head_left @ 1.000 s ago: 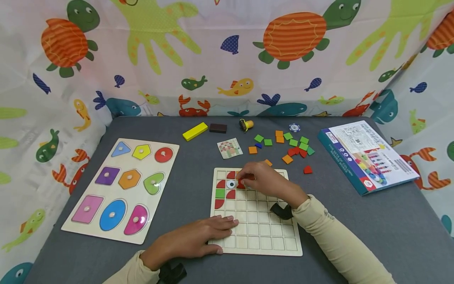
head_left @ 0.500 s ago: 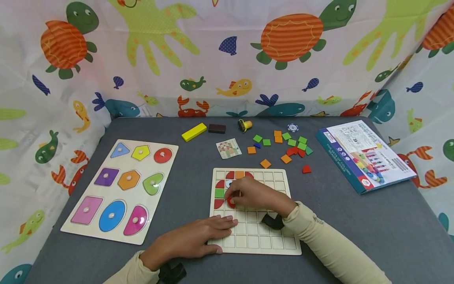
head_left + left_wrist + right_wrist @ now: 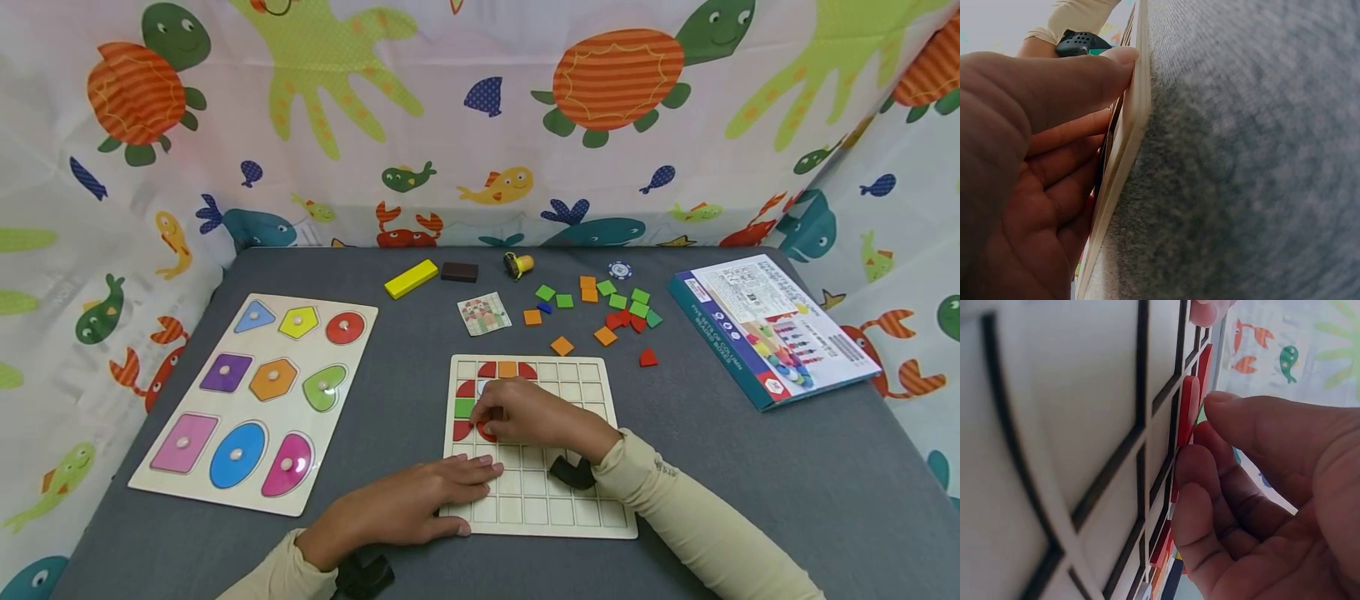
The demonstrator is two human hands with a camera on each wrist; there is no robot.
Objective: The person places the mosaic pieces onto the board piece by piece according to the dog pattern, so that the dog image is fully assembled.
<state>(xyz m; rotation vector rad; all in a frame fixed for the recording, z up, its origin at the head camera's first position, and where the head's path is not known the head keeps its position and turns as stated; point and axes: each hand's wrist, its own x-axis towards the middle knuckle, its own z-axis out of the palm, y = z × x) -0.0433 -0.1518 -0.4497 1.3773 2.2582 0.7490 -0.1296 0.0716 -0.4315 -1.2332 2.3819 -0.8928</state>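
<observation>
A wooden grid board (image 3: 551, 510) lies at the front middle, coloured tiles in its upper left cells. My left hand (image 3: 423, 504) rests flat with straight fingers over its lower left; in the left wrist view the thumb (image 3: 1085, 84) lies along its edge. Over the left of the grid, my right hand (image 3: 536, 412) has its thumb and curled forefinger at a rounded red tile (image 3: 487, 432). The right wrist view shows the fingertips right at a red tile (image 3: 1188, 412). Beside them sits a green square tile (image 3: 463, 407); an orange tile (image 3: 507, 369) fills a top-row cell.
Loose tiles (image 3: 605, 336) lie scattered behind the board, near a picture card (image 3: 484, 314). A shape puzzle (image 3: 247, 400) is on the left and a boxed set (image 3: 776, 329) on the right. Yellow (image 3: 411, 279) and dark (image 3: 459, 272) blocks sit farther back.
My right hand has moved from the top rows toward the lower left tiles, uncovering the orange tile and a red one. Red now shows under its fingers one row lower. My left hand stays still.
</observation>
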